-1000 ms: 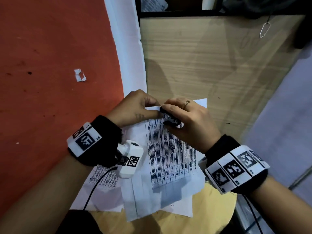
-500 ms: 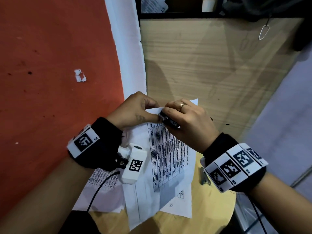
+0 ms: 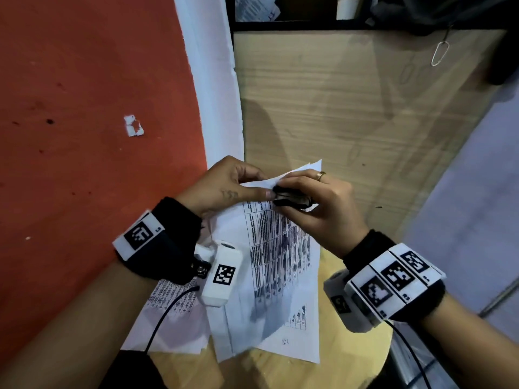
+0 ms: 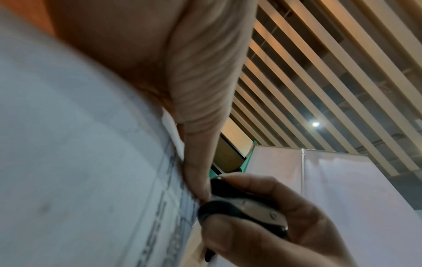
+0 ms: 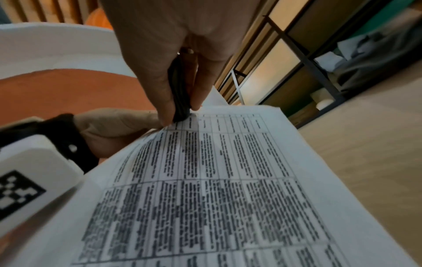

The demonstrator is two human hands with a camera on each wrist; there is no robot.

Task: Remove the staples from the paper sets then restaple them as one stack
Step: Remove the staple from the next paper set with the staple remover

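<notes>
A printed paper set (image 3: 280, 256) with a table of text is lifted off the round wooden table (image 3: 331, 372), its far top corner raised. My left hand (image 3: 224, 186) pinches that corner between thumb and fingers. My right hand (image 3: 317, 203) grips a black staple remover (image 3: 290, 199) and holds its nose against the same corner, right beside the left thumb. The left wrist view shows the staple remover (image 4: 242, 211) touching the paper edge (image 4: 187, 198). In the right wrist view the staple remover (image 5: 180, 94) sits between thumb and fingers on the sheet (image 5: 228, 180). The staple itself is hidden.
More printed sheets (image 3: 171, 313) lie on the table under the lifted set. A wooden cabinet side (image 3: 351, 108) stands just behind the hands, an orange wall (image 3: 84, 108) to the left, and a white panel (image 3: 477, 192) to the right.
The paper set has swung left and risen at its far corner, uncovering table on the right. Both hands stay at the corner and have shifted slightly left with it.
</notes>
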